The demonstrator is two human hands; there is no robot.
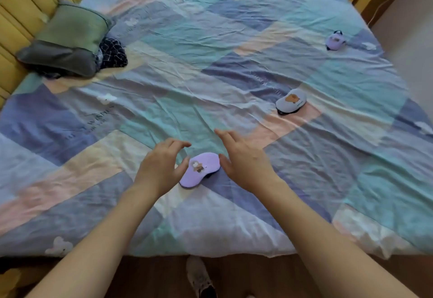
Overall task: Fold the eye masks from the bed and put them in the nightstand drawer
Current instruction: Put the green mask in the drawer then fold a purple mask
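1. Lilac mask (199, 170): pale purple with a small brown cartoon animal printed on it. It looks folded in half, lying flat and slanted near the bed's (210, 58) near edge, a dark strap peeking out on its right side.
2. White mask (291, 103): off-white with a brown bear print, folded over on a dark underside, lying towards the right of the bed, well apart from the lilac one.
3. Far mask (335, 40): purple, bunched up with a dark strap loop, near the far right edge.

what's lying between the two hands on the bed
In the head view, a lilac fabric eye mask with a bear print lies on the patchwork quilt between the left hand and right hand.
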